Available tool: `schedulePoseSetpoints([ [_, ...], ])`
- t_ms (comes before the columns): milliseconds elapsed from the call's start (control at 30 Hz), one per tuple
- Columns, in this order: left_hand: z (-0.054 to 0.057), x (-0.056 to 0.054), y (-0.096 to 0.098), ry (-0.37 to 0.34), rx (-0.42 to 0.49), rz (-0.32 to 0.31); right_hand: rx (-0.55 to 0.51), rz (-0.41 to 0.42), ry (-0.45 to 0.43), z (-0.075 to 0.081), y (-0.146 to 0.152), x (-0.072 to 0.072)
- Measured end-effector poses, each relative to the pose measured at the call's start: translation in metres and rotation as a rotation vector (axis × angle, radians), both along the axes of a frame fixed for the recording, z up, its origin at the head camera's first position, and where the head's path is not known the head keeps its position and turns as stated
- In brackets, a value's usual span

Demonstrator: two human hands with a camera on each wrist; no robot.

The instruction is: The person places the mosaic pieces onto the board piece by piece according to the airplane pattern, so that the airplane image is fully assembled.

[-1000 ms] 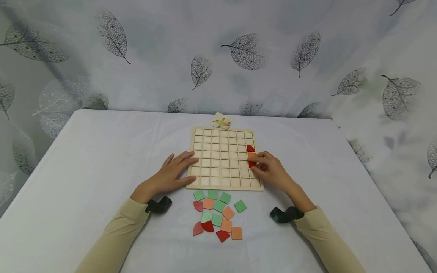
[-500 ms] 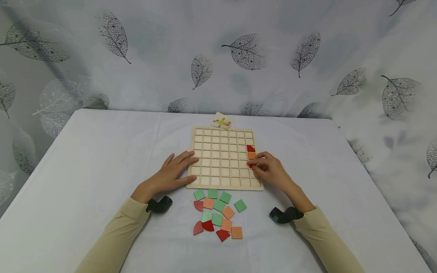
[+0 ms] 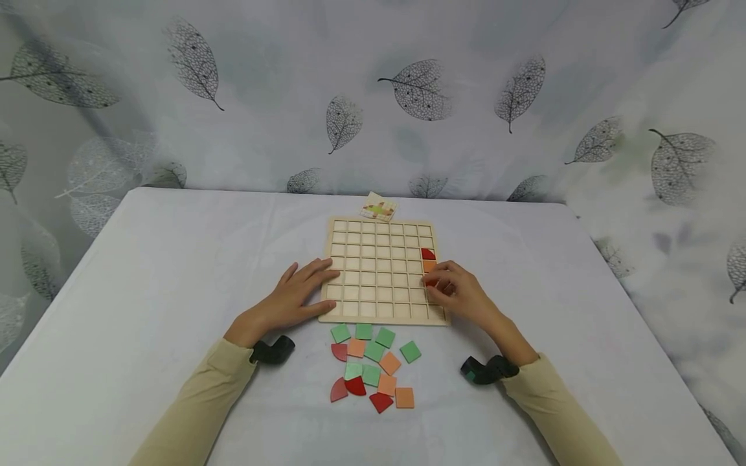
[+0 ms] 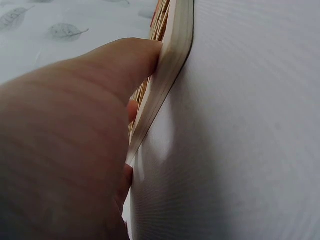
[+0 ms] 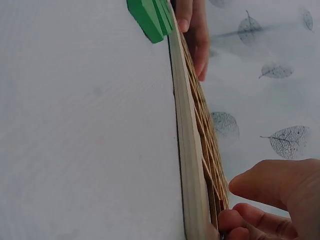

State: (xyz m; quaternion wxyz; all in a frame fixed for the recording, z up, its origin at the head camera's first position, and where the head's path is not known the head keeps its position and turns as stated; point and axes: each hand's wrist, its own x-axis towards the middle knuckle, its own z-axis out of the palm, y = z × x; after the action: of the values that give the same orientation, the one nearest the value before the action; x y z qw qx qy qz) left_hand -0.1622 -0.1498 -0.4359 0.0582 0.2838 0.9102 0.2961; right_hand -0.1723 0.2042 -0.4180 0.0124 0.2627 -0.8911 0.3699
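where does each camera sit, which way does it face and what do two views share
Head: worn on the head, facing forward and down at the square pale-wood grid board; left hand, right hand, beige sleeves show.
Left wrist: worn there, looking along the left hand, large at left, to the board's side.
Right wrist: worn there, looking along the board's side, with green square tiles; right hand lower right, left hand at top.
Shared: head and right wrist both show the board, both hands and green tiles.

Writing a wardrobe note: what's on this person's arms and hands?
The left sleeve and right sleeve are plain khaki. The left wrist device and right wrist device are black and curved, the right with a green patch. Left hand and right hand are gloveless.
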Motion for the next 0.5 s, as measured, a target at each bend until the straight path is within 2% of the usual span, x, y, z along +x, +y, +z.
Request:
schedulePoseSetpoints([
  [167, -0.001, 0.001, 0.001, -0.011, 0.006, 0.003, 0.007, 0.062, -0.029, 0.003, -0.005, 0.006],
  [367, 0.0, 0.002, 0.002, -0.001, -0.006, 0.009, 0.01, 0.125, -0.015, 0.009, -0.01, 0.012],
  [500, 0.002, 0.002, 0.001, 0.009, -0.008, 0.009, -0.003, 0.171, -0.047, 0.014, -0.015, 0.015],
])
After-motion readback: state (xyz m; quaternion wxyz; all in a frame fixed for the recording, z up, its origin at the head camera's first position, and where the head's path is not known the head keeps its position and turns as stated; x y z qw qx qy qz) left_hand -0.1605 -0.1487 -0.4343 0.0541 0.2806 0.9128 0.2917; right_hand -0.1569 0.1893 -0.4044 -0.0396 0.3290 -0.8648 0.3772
